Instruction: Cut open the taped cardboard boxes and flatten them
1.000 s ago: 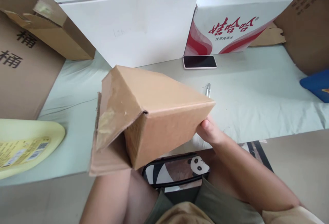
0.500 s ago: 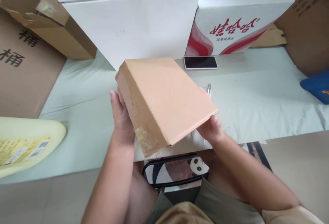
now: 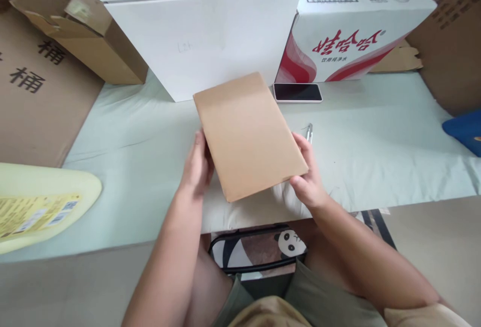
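Note:
A plain brown cardboard box [image 3: 252,139] is held up between my two hands, above the pale green cloth, with one broad flat face toward me. My left hand [image 3: 197,164] presses against its left side, fingers partly hidden by the box. At the lower right corner, my right hand [image 3: 306,174] grips the box, with the thumb on the near edge and the fingers along the right side. Just beyond the right fingers, a small metallic tool [image 3: 309,132] lies on the cloth; its kind is not clear.
A phone [image 3: 298,92] lies before a white and red carton [image 3: 338,49], beside large white boxes [image 3: 210,41]. Brown cartons [image 3: 48,101] stand at left. A pale yellow bottle [image 3: 84,187] lies front left, a blue object [image 3: 464,130] at right. The cloth-covered surface [image 3: 394,156] ends near my knees.
The box has been turned so its taped left side no longer shows and its flat face points toward me. My left hand has moved right with it; the right hand keeps its corner grip.

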Demonstrator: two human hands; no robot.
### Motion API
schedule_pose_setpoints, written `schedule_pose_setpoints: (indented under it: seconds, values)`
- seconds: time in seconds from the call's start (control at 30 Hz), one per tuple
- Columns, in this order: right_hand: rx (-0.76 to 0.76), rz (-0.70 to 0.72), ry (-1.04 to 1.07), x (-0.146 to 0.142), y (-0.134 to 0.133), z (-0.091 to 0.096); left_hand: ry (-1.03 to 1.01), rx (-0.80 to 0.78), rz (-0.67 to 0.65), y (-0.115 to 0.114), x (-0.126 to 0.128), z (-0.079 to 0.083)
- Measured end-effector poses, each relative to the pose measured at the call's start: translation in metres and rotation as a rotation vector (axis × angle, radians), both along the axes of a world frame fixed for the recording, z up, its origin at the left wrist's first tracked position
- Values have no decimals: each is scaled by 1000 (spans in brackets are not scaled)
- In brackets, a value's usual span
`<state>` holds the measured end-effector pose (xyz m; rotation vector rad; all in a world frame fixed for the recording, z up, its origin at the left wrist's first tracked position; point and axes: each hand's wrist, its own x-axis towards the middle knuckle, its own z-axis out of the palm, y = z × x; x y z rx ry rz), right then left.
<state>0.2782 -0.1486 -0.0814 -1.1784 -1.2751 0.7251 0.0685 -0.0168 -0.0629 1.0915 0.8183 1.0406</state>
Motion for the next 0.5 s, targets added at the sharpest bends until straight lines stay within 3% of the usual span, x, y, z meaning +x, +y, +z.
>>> schedule_pose_setpoints:
  seconds: [0.13,0.3,0.37,0.5]
  values:
    - [207,-20,-215,0,-3,6,-41,-158,-117,-3,0,4]
    - [470,-107,-383,-3,-7,14,97,-266,-49,-10,-3,13]
    - [509,-116,-422,-3,-10,19,166,-257,-63,-12,-3,15]
    - [460,-111,-453,2,-13,23,332,-311,-253,-11,-3,13]
